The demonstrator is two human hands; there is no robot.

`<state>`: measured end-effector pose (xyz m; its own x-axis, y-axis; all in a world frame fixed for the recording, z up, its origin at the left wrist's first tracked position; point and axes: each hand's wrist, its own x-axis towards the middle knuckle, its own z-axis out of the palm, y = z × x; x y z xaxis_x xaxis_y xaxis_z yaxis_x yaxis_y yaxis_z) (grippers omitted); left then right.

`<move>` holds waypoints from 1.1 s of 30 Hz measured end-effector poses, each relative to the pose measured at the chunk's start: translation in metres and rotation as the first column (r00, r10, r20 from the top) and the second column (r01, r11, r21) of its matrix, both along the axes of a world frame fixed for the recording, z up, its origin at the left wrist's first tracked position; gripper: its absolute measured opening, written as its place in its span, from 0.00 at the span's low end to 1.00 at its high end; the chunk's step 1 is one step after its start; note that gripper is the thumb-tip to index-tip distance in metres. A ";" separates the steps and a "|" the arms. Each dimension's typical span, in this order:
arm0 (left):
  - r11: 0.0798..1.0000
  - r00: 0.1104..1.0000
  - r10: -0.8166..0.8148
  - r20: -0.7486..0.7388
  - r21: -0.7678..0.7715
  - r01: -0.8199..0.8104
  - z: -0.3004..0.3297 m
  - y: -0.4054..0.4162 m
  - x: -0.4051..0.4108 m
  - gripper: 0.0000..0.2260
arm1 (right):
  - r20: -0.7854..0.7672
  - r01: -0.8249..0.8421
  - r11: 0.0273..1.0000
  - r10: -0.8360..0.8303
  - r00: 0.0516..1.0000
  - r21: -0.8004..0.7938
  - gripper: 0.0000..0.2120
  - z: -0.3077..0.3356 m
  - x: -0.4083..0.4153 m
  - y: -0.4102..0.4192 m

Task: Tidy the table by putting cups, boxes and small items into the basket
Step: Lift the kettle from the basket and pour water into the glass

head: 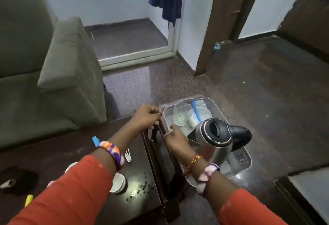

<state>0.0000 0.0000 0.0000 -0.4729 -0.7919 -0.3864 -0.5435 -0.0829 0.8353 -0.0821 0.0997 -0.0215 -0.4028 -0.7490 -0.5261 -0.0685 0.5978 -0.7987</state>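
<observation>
Both arms are reaching forward past the dark wooden table's (135, 175) far edge. The left hand (146, 117) is pinching something thin, too small to identify, at the clear plastic basket's (243, 158) rim. The right hand (175, 138), fingers relaxed, is resting at the basket's near wall. Inside the basket are lying a clear drinking glass (182, 114) and a steel kettle (216, 137).

The kettle (216, 139) was polished steel with a glossy black plastic lid. The basket (211, 107) looked like clear smooth plastic, the cup (181, 116) clear glass. The bench (138, 176) was dark glossy wood; the sofa (58, 68) matt cloth.
</observation>
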 end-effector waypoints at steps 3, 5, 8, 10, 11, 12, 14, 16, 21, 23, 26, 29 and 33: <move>0.990 0.998 0.058 -0.010 0.127 -0.056 -0.018 -0.025 -0.016 0.10 | 0.249 0.336 0.941 -0.336 0.908 0.047 0.12 -0.041 0.004 -0.032; 0.987 0.999 0.048 0.000 0.153 -0.047 -0.034 -0.043 -0.028 0.08 | 0.298 0.539 0.833 -0.550 0.780 0.126 0.07 -0.062 0.003 -0.057; 0.991 1.000 -0.004 0.028 0.130 0.001 -0.054 -0.069 -0.044 0.02 | 0.275 0.762 0.631 -0.766 0.581 0.146 0.15 -0.068 -0.003 -0.087; 0.992 0.999 -0.027 0.043 0.125 0.022 -0.067 -0.084 -0.050 0.02 | 0.231 0.826 0.538 -0.836 0.497 0.167 0.22 -0.060 -0.012 -0.103; 0.992 0.999 -0.033 0.043 0.125 0.027 -0.072 -0.091 -0.050 0.02 | 0.200 0.829 0.523 -0.850 0.488 0.198 0.23 -0.062 -0.017 -0.111; 0.992 0.998 -0.041 0.044 0.121 0.035 -0.076 -0.096 -0.050 0.03 | 0.191 0.831 0.514 -0.856 0.480 0.215 0.24 -0.061 -0.023 -0.118; 0.992 0.997 -0.055 0.048 0.119 0.049 -0.086 -0.104 -0.045 0.07 | 0.140 0.803 0.551 -0.835 0.533 0.227 0.24 -0.068 -0.033 -0.129; 0.990 0.996 -0.059 0.061 0.134 0.050 -0.096 -0.110 -0.035 0.09 | 0.023 0.670 0.707 -0.691 0.722 0.224 0.21 -0.077 -0.040 -0.134; 0.986 0.999 -0.012 0.050 0.168 0.003 -0.108 -0.119 0.003 0.09 | -0.288 0.303 0.877 -0.201 0.936 0.372 0.13 -0.070 -0.050 -0.125; 0.983 0.999 0.018 0.029 0.182 -0.023 -0.107 -0.118 0.015 0.11 | -0.314 0.242 0.894 -0.122 0.942 0.378 0.14 -0.064 -0.049 -0.120; 0.985 0.999 0.032 0.016 0.170 -0.034 -0.101 -0.111 0.027 0.11 | -0.252 0.348 0.902 -0.285 0.925 0.255 0.14 -0.060 -0.041 -0.111; 0.982 0.998 0.054 -0.026 0.183 -0.048 -0.090 -0.096 0.039 0.11 | 0.285 0.717 0.692 -0.706 0.648 0.084 0.18 -0.051 -0.027 -0.108; 0.976 0.990 0.080 -0.112 0.210 -0.055 -0.076 -0.066 0.063 0.09 | 0.548 0.847 0.529 -0.693 0.469 -0.057 0.25 -0.032 -0.005 -0.093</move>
<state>0.0631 -0.0661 -0.0759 -0.4734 -0.7331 -0.4882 -0.4280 -0.2929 0.8550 -0.0876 0.0069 -0.0535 -0.6919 -0.3751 -0.6169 0.6737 -0.0283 -0.7384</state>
